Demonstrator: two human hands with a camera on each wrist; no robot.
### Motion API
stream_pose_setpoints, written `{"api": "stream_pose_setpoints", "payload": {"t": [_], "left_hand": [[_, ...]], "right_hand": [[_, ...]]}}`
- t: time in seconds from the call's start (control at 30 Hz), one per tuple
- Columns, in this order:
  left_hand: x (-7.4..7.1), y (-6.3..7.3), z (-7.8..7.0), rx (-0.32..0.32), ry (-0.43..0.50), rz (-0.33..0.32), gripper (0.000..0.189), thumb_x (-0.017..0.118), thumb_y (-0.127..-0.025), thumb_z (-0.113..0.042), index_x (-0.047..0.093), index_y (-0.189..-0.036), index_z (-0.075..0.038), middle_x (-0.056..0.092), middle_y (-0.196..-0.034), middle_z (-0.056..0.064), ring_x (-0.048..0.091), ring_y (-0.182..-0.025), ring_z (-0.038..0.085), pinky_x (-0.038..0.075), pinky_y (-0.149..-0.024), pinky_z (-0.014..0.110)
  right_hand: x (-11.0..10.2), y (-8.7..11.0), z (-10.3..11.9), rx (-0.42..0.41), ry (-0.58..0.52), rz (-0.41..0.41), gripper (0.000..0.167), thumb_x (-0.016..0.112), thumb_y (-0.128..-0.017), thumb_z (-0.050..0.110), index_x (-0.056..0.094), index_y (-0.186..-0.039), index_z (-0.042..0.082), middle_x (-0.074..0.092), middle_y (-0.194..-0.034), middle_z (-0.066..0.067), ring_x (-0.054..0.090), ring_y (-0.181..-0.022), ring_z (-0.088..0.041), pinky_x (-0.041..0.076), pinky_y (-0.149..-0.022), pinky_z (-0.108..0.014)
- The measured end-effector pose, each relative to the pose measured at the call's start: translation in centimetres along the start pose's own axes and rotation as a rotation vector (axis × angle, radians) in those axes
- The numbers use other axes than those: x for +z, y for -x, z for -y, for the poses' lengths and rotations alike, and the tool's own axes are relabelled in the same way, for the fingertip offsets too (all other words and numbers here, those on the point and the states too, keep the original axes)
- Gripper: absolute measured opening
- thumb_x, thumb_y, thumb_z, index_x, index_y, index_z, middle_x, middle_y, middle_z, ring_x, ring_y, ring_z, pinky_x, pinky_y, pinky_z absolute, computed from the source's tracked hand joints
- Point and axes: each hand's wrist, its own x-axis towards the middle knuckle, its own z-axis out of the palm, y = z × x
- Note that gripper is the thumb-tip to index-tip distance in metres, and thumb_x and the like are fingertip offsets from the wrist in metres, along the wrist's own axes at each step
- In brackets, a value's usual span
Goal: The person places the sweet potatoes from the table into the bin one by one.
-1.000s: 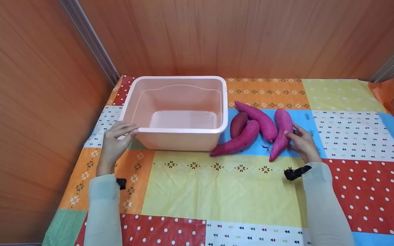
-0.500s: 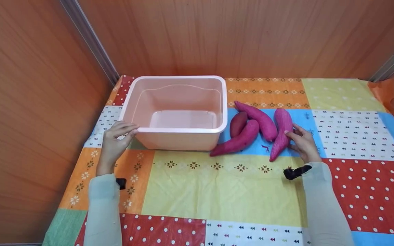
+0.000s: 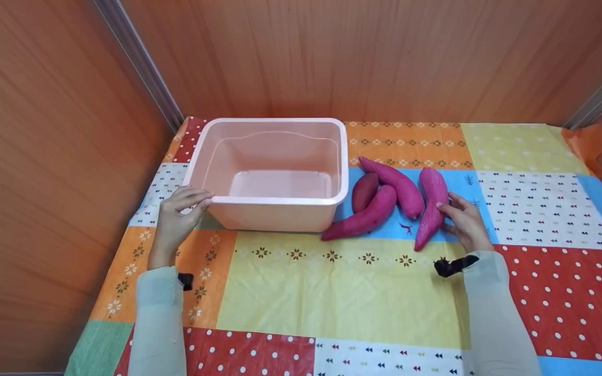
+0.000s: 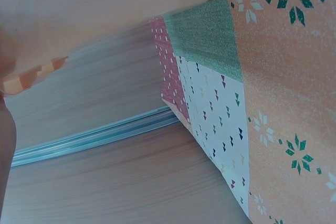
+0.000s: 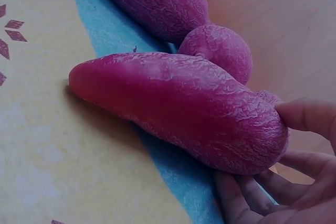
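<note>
My left hand (image 3: 174, 222) pinches the front left corner of a pink plastic tub (image 3: 275, 215) by its rim; the left wrist view shows the tub's outer wall (image 4: 105, 3) from close by. On the right, my right hand (image 3: 465, 222) grips a long purple-pink sweet potato (image 3: 430, 206), thumb on top and fingers beneath its far side. In the right wrist view this sweet potato (image 5: 173, 108) lies close over the cloth, its narrow end toward the near side. Three more sweet potatoes, a curved near one (image 3: 366, 216), a short dark one (image 3: 365, 192) and a long back one (image 3: 395, 183), lie between it and the tub.
A patchwork-patterned cloth (image 3: 332, 297) covers the table. Wood-grain panels (image 3: 374, 57) stand behind and at both sides, with metal strips in the corners. An orange flap (image 3: 586, 146) shows at the back right. The tub's bare floor (image 3: 280, 184) shows inside.
The gripped sweet potato has shifted very slightly right and toward the near side with my right hand. My left hand stays on the tub's rim.
</note>
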Motion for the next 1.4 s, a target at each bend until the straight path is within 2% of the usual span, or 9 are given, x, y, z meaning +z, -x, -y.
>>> {"api": "stream_pose_setpoints", "payload": {"t": [0.4, 0.63, 0.73, 0.83, 0.93, 1.03, 1.1, 1.23, 1.4], "left_hand": [[0.0, 0.0, 0.0, -0.032, 0.019, 0.002, 0.022, 0.074, -0.083, -0.009, 0.075, -0.105, -0.008, 0.074, -0.103, 0.009, 0.058, -0.106, 0.005, 0.034, -0.110, 0.020], [0.2, -0.1, -0.9, 0.003, 0.053, -0.026, 0.018, 0.073, -0.080, 0.004, 0.074, -0.098, 0.005, 0.073, -0.098, 0.020, 0.058, -0.098, 0.001, 0.034, -0.110, 0.019], [0.1, 0.0, -1.1, -0.002, 0.052, -0.025, 0.019, 0.073, -0.080, 0.004, 0.074, -0.099, 0.005, 0.073, -0.098, 0.020, 0.058, -0.099, -0.001, 0.035, -0.107, 0.017], [0.0, 0.1, -1.6, -0.006, 0.050, -0.015, 0.019, 0.073, -0.081, 0.002, 0.074, -0.099, 0.004, 0.073, -0.098, 0.019, 0.058, -0.099, -0.001, 0.036, -0.105, 0.015], [-0.1, 0.1, -1.4, -0.020, 0.044, -0.010, 0.020, 0.073, -0.081, 0.002, 0.074, -0.100, 0.003, 0.073, -0.100, 0.018, 0.057, -0.100, -0.001, 0.036, -0.106, 0.015], [0.0, 0.1, -0.9, -0.027, 0.034, -0.012, 0.020, 0.073, -0.081, 0.002, 0.074, -0.100, 0.003, 0.073, -0.101, 0.019, 0.057, -0.101, -0.003, 0.033, -0.109, 0.016], [0.1, 0.1, -0.3, -0.026, 0.033, -0.012, 0.020, 0.073, -0.081, 0.000, 0.075, -0.101, 0.000, 0.073, -0.101, 0.016, 0.056, -0.101, -0.004, 0.033, -0.109, 0.017], [0.1, 0.1, -0.1, 0.004, 0.034, -0.012, 0.018, 0.073, -0.082, -0.002, 0.075, -0.100, 0.000, 0.073, -0.100, 0.017, 0.057, -0.100, -0.003, 0.034, -0.110, 0.019], [0.0, 0.0, -0.1, 0.006, 0.047, -0.001, 0.019, 0.074, -0.082, -0.005, 0.075, -0.102, -0.002, 0.074, -0.101, 0.013, 0.058, -0.101, -0.001, 0.034, -0.110, 0.019]], "right_hand": [[-0.2, 0.6, 0.9, -0.013, -0.046, 0.014, 0.080, 0.062, -0.094, 0.027, 0.011, -0.155, 0.018, 0.017, -0.159, -0.008, 0.047, -0.111, -0.006, 0.044, -0.099, -0.030], [0.1, 0.8, 1.7, -0.077, -0.050, 0.015, 0.080, 0.062, -0.094, 0.024, 0.012, -0.155, 0.014, 0.019, -0.158, -0.010, 0.047, -0.105, -0.003, 0.047, -0.085, -0.023], [0.2, 0.9, 2.2, -0.085, -0.068, 0.024, 0.080, 0.062, -0.094, 0.022, 0.012, -0.155, 0.014, 0.019, -0.159, -0.010, 0.047, -0.105, -0.004, 0.048, -0.084, -0.022], [0.3, 1.0, 2.7, -0.085, -0.084, 0.029, 0.080, 0.063, -0.093, 0.023, 0.013, -0.155, 0.015, 0.026, -0.153, -0.008, 0.047, -0.106, -0.004, 0.049, -0.085, -0.022], [0.4, 1.1, 3.1, -0.088, -0.093, 0.035, 0.079, 0.064, -0.093, 0.023, 0.015, -0.155, 0.015, 0.034, -0.144, -0.003, 0.047, -0.107, -0.005, 0.050, -0.084, -0.022], [0.5, 1.3, 3.6, -0.091, -0.075, 0.038, 0.078, 0.065, -0.092, 0.024, 0.019, -0.154, 0.015, 0.040, -0.135, 0.003, 0.048, -0.108, -0.006, 0.051, -0.083, -0.022], [0.7, 1.3, 3.9, -0.097, -0.055, 0.038, 0.077, 0.064, -0.092, 0.024, 0.020, -0.154, 0.014, 0.039, -0.137, 0.001, 0.048, -0.108, -0.007, 0.052, -0.082, -0.022], [1.1, 1.4, 4.6, -0.113, 0.017, 0.035, 0.076, 0.063, -0.093, 0.027, 0.020, -0.154, 0.014, 0.033, -0.148, -0.007, 0.047, -0.115, -0.010, 0.053, -0.080, -0.020], [1.6, 1.5, 5.4, -0.127, 0.096, 0.033, 0.073, 0.061, -0.094, 0.030, 0.021, -0.154, 0.015, 0.026, -0.156, -0.012, 0.043, -0.126, -0.017, 0.052, -0.081, -0.022]]}}
